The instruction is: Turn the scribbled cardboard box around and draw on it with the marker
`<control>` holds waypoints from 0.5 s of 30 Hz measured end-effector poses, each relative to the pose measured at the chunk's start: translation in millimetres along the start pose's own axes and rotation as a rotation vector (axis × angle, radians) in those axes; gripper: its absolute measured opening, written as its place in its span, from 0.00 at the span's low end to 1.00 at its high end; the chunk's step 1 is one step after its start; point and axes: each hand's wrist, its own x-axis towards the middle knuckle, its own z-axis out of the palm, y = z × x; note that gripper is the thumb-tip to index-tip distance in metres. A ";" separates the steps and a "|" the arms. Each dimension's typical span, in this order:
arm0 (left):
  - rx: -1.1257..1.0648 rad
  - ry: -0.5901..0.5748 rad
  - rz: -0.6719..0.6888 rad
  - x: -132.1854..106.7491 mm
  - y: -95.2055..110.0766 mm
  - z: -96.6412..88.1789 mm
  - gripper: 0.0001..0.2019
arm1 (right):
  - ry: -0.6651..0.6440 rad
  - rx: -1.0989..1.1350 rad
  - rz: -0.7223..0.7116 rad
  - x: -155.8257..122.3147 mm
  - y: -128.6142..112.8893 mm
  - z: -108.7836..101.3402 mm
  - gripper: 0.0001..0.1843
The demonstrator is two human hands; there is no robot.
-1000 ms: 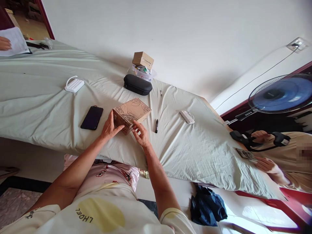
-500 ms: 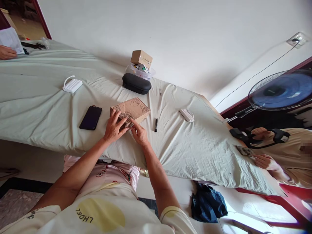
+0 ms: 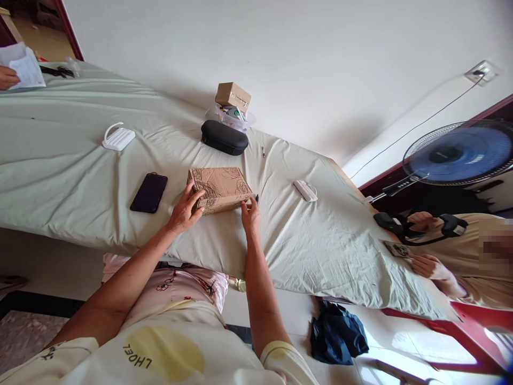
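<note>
My left grip (image 3: 185,210) clasps the patterned cardboard box (image 3: 220,187) near the surface's front edge. My right grip (image 3: 250,213) rests open against its other end, where a shove could knock the pen (image 3: 257,198).

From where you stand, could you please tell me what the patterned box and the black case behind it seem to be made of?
The box looks like brown cardboard, matte, with dark printed line drawings and sharp folded edges. The black case seems to be a semi-rigid shell covered in fabric or leatherette: it is rounded with a dull sheen, but the exact covering is unclear.
</note>
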 end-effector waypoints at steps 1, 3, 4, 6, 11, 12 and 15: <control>0.011 0.002 -0.013 -1.4 -1.3 1.6 0.30 | -0.037 -0.022 0.003 -0.2 1.0 1.1 0.21; 0.036 0.013 -0.059 -4.0 -4.5 5.5 0.38 | -0.083 -0.064 -0.015 -1.9 2.1 3.6 0.17; 0.047 0.018 -0.087 -5.1 -6.3 7.4 0.43 | -0.086 -0.080 -0.028 -3.0 2.4 4.6 0.16; 0.070 0.014 -0.131 -6.6 -9.8 11.0 0.52 | -0.077 -0.095 -0.049 -5.5 2.4 6.0 0.16; 0.112 -0.003 -0.162 -7.9 -15.5 14.7 0.58 | -0.103 -0.043 -0.058 -8.0 0.4 5.8 0.20; 0.110 0.012 -0.165 -8.2 -16.1 14.5 0.56 | -0.100 -0.029 -0.067 -7.9 -0.2 5.7 0.21; 0.089 0.075 -0.180 -9.1 -17.6 12.3 0.49 | -0.045 -0.004 -0.127 -7.2 -2.6 5.5 0.23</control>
